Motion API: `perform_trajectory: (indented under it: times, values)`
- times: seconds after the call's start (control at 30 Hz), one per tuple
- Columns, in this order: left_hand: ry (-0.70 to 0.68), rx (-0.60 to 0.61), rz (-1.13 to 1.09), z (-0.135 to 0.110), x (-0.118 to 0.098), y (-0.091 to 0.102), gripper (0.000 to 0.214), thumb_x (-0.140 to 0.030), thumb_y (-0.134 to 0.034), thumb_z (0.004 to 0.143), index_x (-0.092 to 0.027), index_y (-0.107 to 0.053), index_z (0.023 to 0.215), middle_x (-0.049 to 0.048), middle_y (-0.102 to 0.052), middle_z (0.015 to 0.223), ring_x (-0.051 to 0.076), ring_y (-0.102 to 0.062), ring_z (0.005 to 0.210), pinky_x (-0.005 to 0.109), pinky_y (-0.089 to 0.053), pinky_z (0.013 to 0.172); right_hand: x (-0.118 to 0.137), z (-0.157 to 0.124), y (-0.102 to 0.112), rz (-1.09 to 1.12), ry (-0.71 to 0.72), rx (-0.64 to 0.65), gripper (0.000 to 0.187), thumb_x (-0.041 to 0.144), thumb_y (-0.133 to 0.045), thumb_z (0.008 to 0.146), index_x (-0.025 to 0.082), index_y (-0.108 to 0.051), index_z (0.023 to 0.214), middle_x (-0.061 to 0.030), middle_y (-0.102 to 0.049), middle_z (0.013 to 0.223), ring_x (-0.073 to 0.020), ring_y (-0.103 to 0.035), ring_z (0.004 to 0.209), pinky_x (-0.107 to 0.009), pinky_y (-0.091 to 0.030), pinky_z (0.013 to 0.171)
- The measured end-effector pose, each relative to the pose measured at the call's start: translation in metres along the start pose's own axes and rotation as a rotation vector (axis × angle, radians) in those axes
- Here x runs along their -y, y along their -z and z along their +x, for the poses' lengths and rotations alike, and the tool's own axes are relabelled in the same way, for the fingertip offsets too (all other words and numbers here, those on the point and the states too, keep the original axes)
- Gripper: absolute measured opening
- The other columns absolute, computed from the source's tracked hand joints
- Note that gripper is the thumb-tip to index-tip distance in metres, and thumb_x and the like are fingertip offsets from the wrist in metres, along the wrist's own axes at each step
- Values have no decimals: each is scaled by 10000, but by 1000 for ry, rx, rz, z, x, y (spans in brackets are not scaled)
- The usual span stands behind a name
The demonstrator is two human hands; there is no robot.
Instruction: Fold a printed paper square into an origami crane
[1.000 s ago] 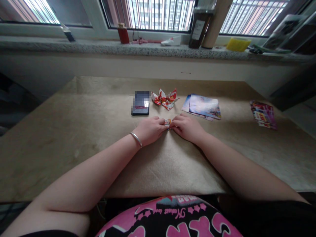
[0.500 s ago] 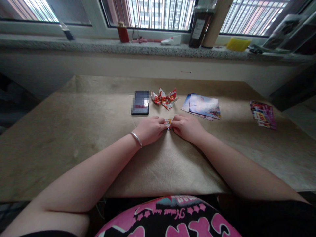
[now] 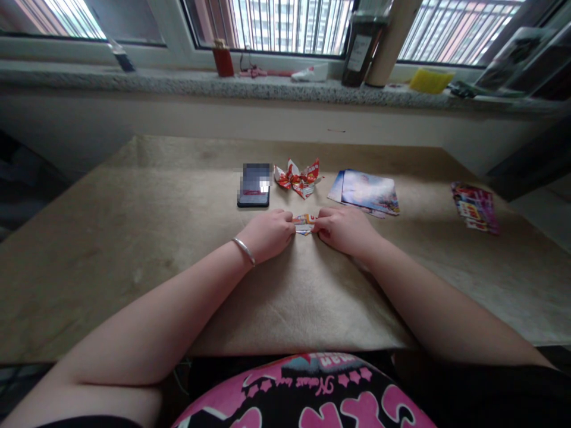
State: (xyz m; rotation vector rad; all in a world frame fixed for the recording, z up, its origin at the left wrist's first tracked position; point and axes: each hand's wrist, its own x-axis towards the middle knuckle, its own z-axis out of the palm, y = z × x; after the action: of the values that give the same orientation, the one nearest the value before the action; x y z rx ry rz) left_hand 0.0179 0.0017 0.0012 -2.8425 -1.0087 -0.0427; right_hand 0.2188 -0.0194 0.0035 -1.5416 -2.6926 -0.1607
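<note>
A small folded piece of printed paper (image 3: 304,223) lies between both hands on the beige table cover (image 3: 134,238). My left hand (image 3: 267,235), with a silver bracelet on its wrist, pinches the paper's left end with closed fingers. My right hand (image 3: 343,229) pinches its right end the same way. Just beyond the hands sit finished red-and-white folded paper figures (image 3: 298,177).
A dark phone (image 3: 254,185) lies left of the folded figures. A stack of printed sheets (image 3: 366,193) rests to the right, and more colourful sheets (image 3: 475,206) lie near the right edge. The stone windowsill (image 3: 267,89) holds a red cup, a dark bottle and a yellow object.
My hands have drawn slightly apart, so more of the small folded paper shows between them. Everything else on the table is where it was.
</note>
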Motion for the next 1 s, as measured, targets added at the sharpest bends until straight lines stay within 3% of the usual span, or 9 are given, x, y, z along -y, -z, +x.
perform_trajectory:
  times: [0.23,0.5,0.7,1.0]
  values:
    - [-17,-22,-7,-1,3,-1,268,-154,-440,851,-121,-702,805,88,-621,811,160,-579,747,260,-456,645,-5,-3,1,25,-29,21,265,266,-478,831,264,-730,910,-40,-683,891,-177,-596,762,-281,-284,580]
    - [-86,-78,-74,-2,15,-7,224,-146,-516,812,-206,-728,855,51,-627,834,150,-573,783,253,-460,695,-14,-6,1,72,1,31,257,243,-492,817,278,-735,891,-25,-689,912,-169,-605,764,-271,-312,601]
    - [-147,-41,-77,-1,20,-5,225,-127,-506,810,-192,-719,837,48,-640,841,150,-582,784,259,-461,727,-20,-9,-1,133,-12,32,232,249,-511,801,269,-732,867,-15,-687,926,-169,-598,785,-265,-327,604]
    - [-187,-145,-18,-4,16,-10,273,-177,-452,860,-203,-615,1077,52,-619,979,168,-559,863,265,-453,733,-13,-7,-7,146,119,-95,229,182,-455,820,190,-671,892,-57,-657,860,-186,-546,839,-273,-374,717]
